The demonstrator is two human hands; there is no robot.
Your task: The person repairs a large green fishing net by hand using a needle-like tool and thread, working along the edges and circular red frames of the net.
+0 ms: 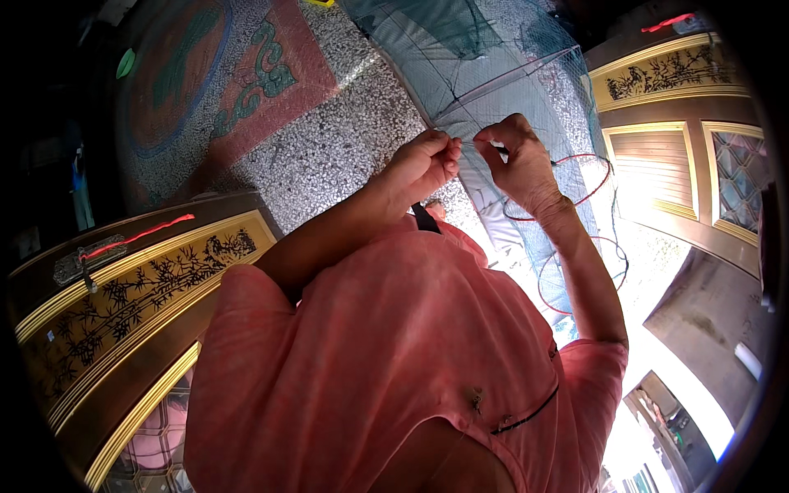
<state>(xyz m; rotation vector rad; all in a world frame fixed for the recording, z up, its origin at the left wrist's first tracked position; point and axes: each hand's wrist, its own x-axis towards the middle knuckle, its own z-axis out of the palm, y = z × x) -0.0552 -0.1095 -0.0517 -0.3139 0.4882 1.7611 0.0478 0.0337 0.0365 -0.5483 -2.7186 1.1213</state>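
Close together in front of my chest are both hands, with a narrow gap between them. My left hand [423,164] has its fingers curled in and the thumb against them; what it pinches, if anything, is too small to see. My right hand [519,160] is bent into a pinch, and something small and dark shows by its fingers. Beneath and beyond the hands spreads a blue-green mesh net [542,103] with thin ribs. A red hoop [606,177] in the netting lies beside my right wrist, and a second round hoop [541,287] is beside my forearm.
Speckled stone floor [353,115] lies ahead, with a red and green patterned panel [275,82] at the left. Brown doors with gold trim stand on both sides, the left door [140,304] and the right door [682,140]. A green leaf-shaped thing [126,62] is at far left.
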